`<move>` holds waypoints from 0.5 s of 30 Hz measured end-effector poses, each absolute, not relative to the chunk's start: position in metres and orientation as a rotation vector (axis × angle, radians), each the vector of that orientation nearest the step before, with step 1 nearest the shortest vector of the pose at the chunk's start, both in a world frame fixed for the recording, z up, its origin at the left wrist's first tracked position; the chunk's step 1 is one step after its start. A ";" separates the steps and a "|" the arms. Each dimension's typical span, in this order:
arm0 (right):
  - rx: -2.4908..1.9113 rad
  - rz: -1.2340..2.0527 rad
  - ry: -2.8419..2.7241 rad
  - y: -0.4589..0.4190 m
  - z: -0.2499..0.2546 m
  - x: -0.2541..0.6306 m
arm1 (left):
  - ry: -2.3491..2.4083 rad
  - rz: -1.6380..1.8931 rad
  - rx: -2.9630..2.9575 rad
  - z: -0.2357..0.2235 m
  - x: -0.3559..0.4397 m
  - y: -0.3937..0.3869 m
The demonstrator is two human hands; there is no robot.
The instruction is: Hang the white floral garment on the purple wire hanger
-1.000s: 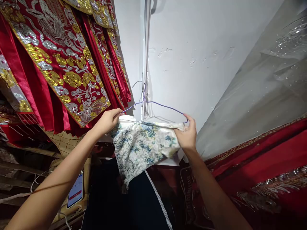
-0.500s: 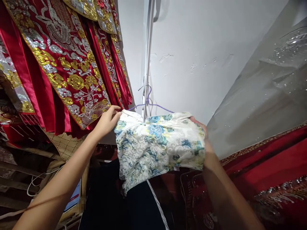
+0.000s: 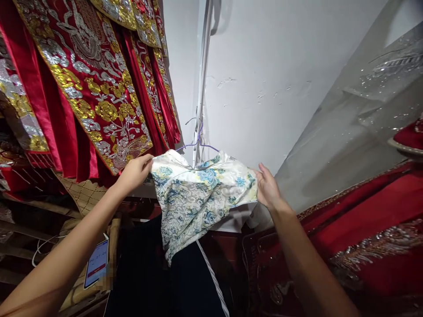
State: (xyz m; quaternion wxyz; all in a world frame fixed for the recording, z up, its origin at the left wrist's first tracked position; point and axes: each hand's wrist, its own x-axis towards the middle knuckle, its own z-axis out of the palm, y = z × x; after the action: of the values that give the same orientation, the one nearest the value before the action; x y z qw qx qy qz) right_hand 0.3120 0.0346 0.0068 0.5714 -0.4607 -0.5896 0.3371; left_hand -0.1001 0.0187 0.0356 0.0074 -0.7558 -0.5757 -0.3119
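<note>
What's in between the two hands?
In the head view, the flowery top spreads from the left hand to the right hand, with a purple hanger at its neck.

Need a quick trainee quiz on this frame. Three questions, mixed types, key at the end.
1. True or false: part of the purple hanger shows above the floral top.
2. Multiple choice: which of these lies to the left of the dark trousers?
A) a pair of scissors
B) a phone
C) a cup
3. Short answer: where on the top are the left hand and the right hand?

Key:
1. True
2. B
3. At its opposite outer edges, one hand at each
</note>
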 end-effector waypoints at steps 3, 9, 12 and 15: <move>-0.989 0.815 -1.421 0.026 0.021 0.305 | -1.733 -1.117 -2.193 0.034 -0.087 0.017; -0.846 0.816 -1.133 -0.010 0.036 0.273 | -1.426 -1.354 -2.248 0.056 -0.043 -0.013; -0.917 0.854 -1.029 -0.043 0.025 0.251 | -1.377 -1.490 -2.384 0.071 -0.027 -0.035; -1.000 0.938 -1.081 -0.061 0.011 0.230 | -1.392 -1.471 -2.607 0.080 -0.012 -0.053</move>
State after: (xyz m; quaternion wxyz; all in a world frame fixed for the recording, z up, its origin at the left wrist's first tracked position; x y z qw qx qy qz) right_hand 0.2301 -0.0614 0.0113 0.6424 -0.4390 -0.4746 0.4117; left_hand -0.0120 -0.0526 0.0801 -0.0796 -0.7871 -0.4204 -0.4443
